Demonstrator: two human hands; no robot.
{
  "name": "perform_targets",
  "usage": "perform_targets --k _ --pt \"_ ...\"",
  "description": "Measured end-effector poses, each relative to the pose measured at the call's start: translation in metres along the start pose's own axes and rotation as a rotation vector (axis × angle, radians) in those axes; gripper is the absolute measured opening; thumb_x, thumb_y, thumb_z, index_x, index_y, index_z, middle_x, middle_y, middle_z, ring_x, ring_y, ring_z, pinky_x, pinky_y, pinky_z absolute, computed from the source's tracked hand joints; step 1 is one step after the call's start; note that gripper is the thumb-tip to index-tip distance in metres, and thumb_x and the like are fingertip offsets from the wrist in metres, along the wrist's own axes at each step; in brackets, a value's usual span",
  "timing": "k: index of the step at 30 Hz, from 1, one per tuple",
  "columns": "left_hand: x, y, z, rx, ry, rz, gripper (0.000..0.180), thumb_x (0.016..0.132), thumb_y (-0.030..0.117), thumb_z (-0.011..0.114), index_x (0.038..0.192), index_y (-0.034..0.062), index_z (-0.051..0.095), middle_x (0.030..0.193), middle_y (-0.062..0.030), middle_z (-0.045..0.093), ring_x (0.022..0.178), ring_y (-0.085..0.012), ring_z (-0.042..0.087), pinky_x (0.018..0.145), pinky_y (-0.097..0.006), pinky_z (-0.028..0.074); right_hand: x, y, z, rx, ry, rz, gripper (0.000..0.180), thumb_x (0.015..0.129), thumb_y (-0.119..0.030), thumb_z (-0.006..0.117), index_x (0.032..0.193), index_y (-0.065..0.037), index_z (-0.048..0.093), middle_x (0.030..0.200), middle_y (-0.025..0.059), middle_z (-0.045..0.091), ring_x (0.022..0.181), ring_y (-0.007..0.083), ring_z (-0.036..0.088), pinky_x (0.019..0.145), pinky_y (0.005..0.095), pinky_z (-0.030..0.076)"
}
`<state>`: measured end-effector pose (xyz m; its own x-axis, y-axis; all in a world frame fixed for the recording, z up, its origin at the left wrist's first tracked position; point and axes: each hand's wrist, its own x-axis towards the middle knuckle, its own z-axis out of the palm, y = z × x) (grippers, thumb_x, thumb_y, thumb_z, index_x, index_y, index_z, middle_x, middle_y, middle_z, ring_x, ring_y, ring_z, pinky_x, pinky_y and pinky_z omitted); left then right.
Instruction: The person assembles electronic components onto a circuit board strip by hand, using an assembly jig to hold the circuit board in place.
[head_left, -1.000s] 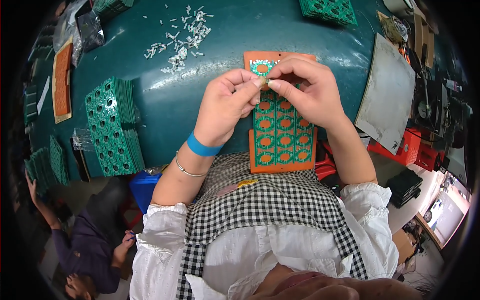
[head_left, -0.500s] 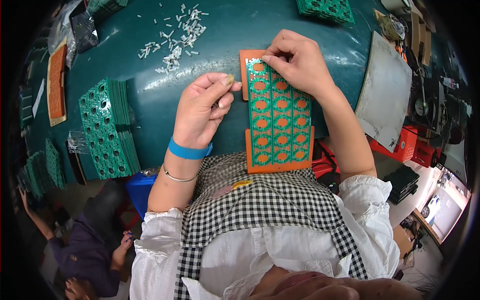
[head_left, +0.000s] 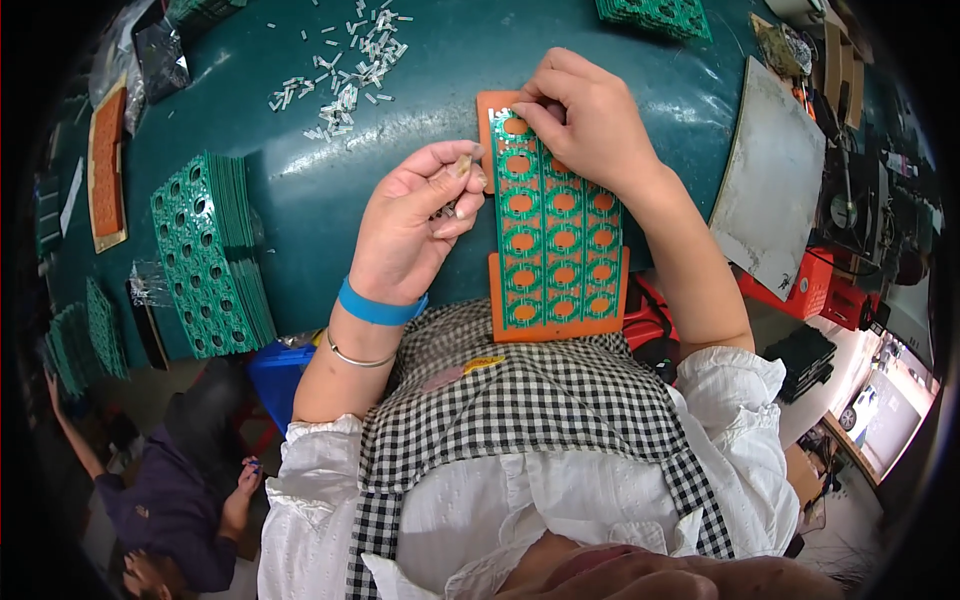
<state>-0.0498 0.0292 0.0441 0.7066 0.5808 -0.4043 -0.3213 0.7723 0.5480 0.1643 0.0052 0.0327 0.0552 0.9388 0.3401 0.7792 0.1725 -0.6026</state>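
Note:
A green circuit board panel (head_left: pixel 543 235) with rows of round cut-outs lies on an orange fixture board (head_left: pixel 510 328) in front of me. At the panel's far end, my right hand (head_left: pixel 598 125) has thumb and forefinger pinched close to the surface; whatever they hold is hidden. A few small white parts (head_left: pixel 503 116) sit at that far left corner. My left hand (head_left: pixel 415 215) hovers just left of the panel, fingers curled and thumb against forefinger. Small pale parts (head_left: pixel 449 209) show between its fingers. Loose slim white parts (head_left: pixel 350 85) lie scattered at the far left.
Stacked green panels (head_left: pixel 205 260) stand on the left of the green table (head_left: pixel 300 215), with another stack (head_left: pixel 655 15) at the far edge. Another orange board (head_left: pixel 108 170) lies far left. On the right is a grey plate (head_left: pixel 770 180). A co-worker (head_left: pixel 170 500) is at lower left.
My left hand has moved slightly toward the panel, and pale parts between its fingers show more. The right hand has shifted a little left and away from me at the panel's far end.

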Motion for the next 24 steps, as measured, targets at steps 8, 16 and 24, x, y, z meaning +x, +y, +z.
perform_targets --k 8,16,24 --pt "0.0 -0.002 0.011 0.025 0.085 -0.003 0.012 0.094 0.009 0.055 0.101 -0.0012 0.058 0.088 -0.009 0.061 0.063 -0.006 0.046 0.048 -0.016 0.033 -0.003 0.002 -0.007 0.046 -0.026 -0.041 0.013 0.072 -0.016 0.073 0.081 -0.007 0.068 0.076 0.0052 0.059 0.066 0.0249 0.061 0.059 0.035 0.05" --pt "-0.004 -0.018 0.014 -0.114 -0.011 -0.082 0.012 0.093 0.009 0.057 0.1 0.0 0.06 0.082 -0.002 0.057 0.064 -0.0042 0.044 0.05 -0.017 0.032 -0.033 -0.042 -0.013 0.229 0.131 -0.251 0.014 0.067 -0.007 0.075 0.078 -0.006 0.068 0.077 0.0051 0.063 0.063 0.0201 0.062 0.054 0.0292 0.05" --pt "-0.008 -0.006 0.02 -0.06 0.169 0.1 0.02 0.096 0.01 0.049 0.11 -0.0036 0.054 0.109 -0.0152 0.059 0.095 -0.0193 0.059 0.078 -0.028 0.048 -0.026 -0.025 -0.021 0.283 0.033 0.044 0.009 0.071 -0.006 0.073 0.077 -0.003 0.067 0.077 0.0056 0.063 0.06 0.0166 0.061 0.053 0.0268 0.048"
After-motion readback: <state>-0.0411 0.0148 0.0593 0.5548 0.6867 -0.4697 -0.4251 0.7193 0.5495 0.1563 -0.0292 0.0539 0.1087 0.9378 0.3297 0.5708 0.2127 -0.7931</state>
